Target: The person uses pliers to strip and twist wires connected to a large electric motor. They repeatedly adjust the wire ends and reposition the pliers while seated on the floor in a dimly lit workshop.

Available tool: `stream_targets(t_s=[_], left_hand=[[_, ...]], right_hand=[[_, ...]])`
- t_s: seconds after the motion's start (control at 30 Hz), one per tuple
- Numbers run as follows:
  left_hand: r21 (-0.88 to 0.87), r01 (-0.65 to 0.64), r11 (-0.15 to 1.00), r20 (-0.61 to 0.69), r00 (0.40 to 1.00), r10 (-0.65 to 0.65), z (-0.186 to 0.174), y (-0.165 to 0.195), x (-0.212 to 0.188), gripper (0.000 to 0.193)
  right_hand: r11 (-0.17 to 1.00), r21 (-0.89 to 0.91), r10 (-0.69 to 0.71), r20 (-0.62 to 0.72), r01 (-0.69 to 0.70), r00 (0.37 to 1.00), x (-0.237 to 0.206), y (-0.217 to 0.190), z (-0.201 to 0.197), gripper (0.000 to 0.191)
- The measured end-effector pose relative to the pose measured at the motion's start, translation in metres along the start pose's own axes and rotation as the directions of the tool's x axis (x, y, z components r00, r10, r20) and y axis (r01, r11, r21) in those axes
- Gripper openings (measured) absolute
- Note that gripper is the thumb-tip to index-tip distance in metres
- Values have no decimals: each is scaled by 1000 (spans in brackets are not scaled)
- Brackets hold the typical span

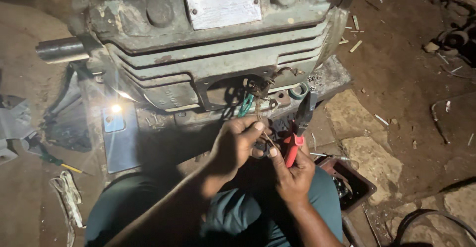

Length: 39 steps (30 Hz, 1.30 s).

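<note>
A big grey-green electric motor (208, 44) lies on its side with a steel shaft (62, 49) at the left. Wire leads (260, 91) hang out of its open terminal box (225, 91). My left hand (235, 145) pinches a thin wire lead (259, 110) just below that opening. My right hand (292, 170) grips red-handled pliers (300, 123) with the jaws pointing up beside the wires, and its thumb touches the same lead.
A phone (115, 120) with its light on leans at the motor's left foot. A roll of tape (298, 91) sits on the base. A screwdriver (54, 160) and a cloth strip (67, 195) lie left. A brown tray (349, 182) sits right. Flat stones (369, 148) lie on the dirt floor.
</note>
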State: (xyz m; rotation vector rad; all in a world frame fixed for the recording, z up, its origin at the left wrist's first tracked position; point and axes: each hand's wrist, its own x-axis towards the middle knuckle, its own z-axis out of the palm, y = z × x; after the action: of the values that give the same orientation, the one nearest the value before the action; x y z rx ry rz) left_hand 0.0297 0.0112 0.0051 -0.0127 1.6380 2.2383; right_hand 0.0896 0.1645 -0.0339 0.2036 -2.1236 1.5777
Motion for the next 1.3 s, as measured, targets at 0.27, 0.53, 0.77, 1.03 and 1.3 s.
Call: stream_targets(t_s=[0.27,0.53,0.77,1.03,1.3], left_hand=[[-59,59,997,126,991,-51,-11,-13,0,25],[-226,121,967,104,990,-99,-4,-12,-8,24],[-455,203,867,178,975,-135,2,-4,-20,24],[-414,188,891,182,976,-121,2,-12,-27,26],[-404,214,889,75,977,-201,3,-15,-27,30]], right_hand=[[999,-29,40,-50,-42,998,-4,6,0,16],[977,91,198,-85,-191,976,-14,16,-9,25],[969,148,216,-109,-199,970,-9,18,-10,24],[995,-3,97,-88,-98,991,-8,18,-12,23],[991,22,130,-82,-129,988,-6,20,-10,22]])
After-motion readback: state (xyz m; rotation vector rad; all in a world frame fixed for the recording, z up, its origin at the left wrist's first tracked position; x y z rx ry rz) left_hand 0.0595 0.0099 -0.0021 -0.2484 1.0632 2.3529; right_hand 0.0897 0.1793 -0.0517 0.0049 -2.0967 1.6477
